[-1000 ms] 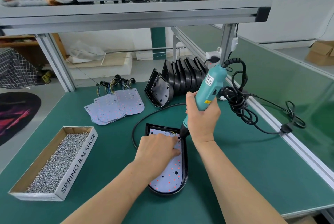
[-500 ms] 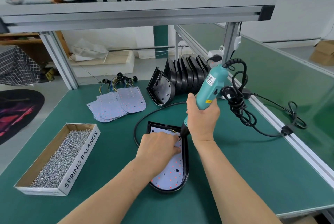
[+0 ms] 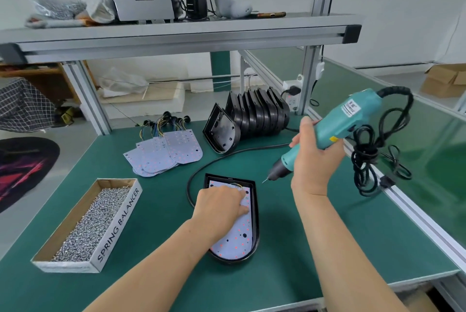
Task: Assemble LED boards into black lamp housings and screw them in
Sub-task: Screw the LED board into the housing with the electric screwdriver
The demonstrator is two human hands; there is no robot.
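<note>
The left grip point(image 3: 219, 207) lay palm-down with its fingers nearly straight, pressing the thin white D-shaped LED board point(image 3: 237, 241) into the shallow black plastic lamp housing point(image 3: 256, 223). The housing sat on the green desk point(image 3: 302, 248) directly beneath that grip. The right grip point(image 3: 315, 160) was wrapped around the barrel of the teal corded electric screwdriver point(image 3: 348, 117), holding it tilted. Its bit hung clear of the board and pointed down toward the housing's far corner, just beyond the left grip's fingertips. The board looked light and thin, a stiff sheet that would likely flex if pried. Its small LEDs and the fine coloured wires at its far end seemed fragile, so it would best be held by its bare edges or pressed on the blank patches between LEDs. The housing looked rigid but light enough to skate on the smooth desk, so steady downward pressure would probably be needed while driving. Well to the left of the left grip sat an open cardboard box point(image 3: 118, 223) of small silver screws point(image 3: 88, 223). Beyond that grip lay a fanned pile of spare LED boards point(image 3: 166, 153), and beyond the right grip a row of empty black housings point(image 3: 259, 115) stood on edge.
</note>
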